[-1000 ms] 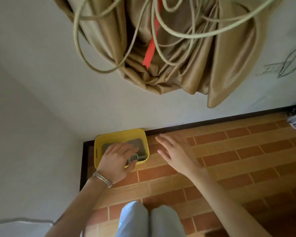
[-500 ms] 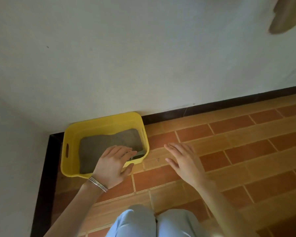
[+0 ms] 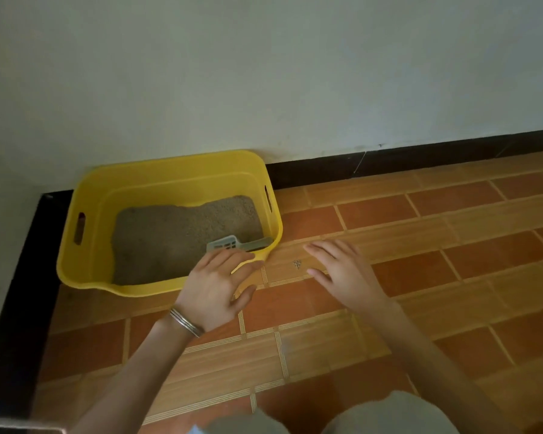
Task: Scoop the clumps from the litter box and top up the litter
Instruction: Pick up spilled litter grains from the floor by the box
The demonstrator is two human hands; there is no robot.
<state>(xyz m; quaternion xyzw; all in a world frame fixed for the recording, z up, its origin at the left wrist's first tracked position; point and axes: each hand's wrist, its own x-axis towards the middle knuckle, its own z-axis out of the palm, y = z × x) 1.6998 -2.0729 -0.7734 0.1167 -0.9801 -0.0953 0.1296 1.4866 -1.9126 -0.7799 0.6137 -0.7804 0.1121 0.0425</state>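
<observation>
Empty hands at the yellow litter box (image 3: 170, 178) in the room's corner
The left hand (image 3: 215, 286), fingers loose and apart, is over the box's near right corner beside the scoop (image 3: 229, 244) lying on the litter (image 3: 176, 236); the right hand (image 3: 342, 270), fingers spread, is above the floor (image 3: 452, 277)

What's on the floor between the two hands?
A few tiny grey grains lie on the tile between the left hand and right hand, in the head view.
</observation>
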